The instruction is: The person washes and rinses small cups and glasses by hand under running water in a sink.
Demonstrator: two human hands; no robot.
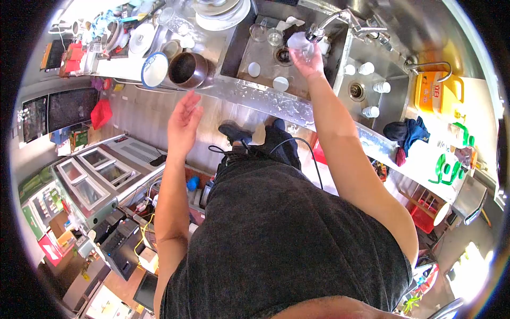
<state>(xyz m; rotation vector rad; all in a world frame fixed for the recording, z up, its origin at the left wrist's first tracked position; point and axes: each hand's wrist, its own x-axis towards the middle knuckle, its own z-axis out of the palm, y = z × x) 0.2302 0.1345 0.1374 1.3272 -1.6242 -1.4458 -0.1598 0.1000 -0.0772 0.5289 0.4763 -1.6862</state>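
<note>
My right hand (308,63) is in the left sink basin (249,53), directly below the tap (314,34). Its fingers are closed around a clear cup (302,47), which is partly blurred by what looks like running water. Two clear glasses (266,35) and two small white round pieces (280,83) rest in the same basin. On the near side of the counter, my left hand (184,114) hangs in the air with fingers loosely apart and nothing in them. Closest to it is a dark brown pot (187,70) on the counter, not touched.
Several white cups (381,87) stand in the right basin. A stack of white plates (222,15) sits behind the left basin. A blue-rimmed white bowl (154,69) is beside the pot. A yellow jug (431,91) and dark cloths (414,134) lie farther right.
</note>
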